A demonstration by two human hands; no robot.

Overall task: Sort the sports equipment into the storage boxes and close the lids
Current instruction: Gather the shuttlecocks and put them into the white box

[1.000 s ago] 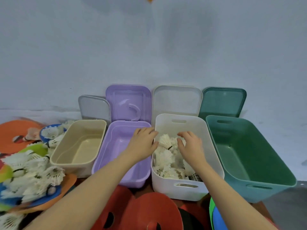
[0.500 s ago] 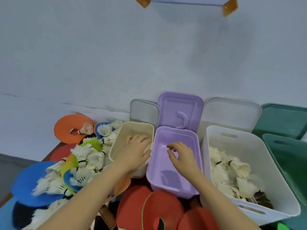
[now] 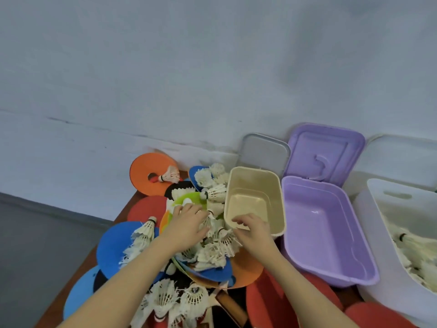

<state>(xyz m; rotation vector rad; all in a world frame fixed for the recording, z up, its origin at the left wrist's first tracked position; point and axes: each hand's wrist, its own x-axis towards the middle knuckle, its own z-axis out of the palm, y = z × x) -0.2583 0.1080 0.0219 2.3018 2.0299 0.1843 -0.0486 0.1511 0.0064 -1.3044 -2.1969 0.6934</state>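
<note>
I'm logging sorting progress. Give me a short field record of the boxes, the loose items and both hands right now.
beige box: empty, open
purple box: empty, lid propped behind
white box: holds shuttlecocks
loose shuttlecocks: piled on coloured discs, left of beige box
left hand: on the pile, grip unclear
right hand: at beige box's near rim, beside pile

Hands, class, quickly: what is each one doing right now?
Left hand: spread palm-down on the shuttlecock pile; grasp cannot be told.
Right hand: fingers curled at the beige box front rim; grasp cannot be told.
</note>
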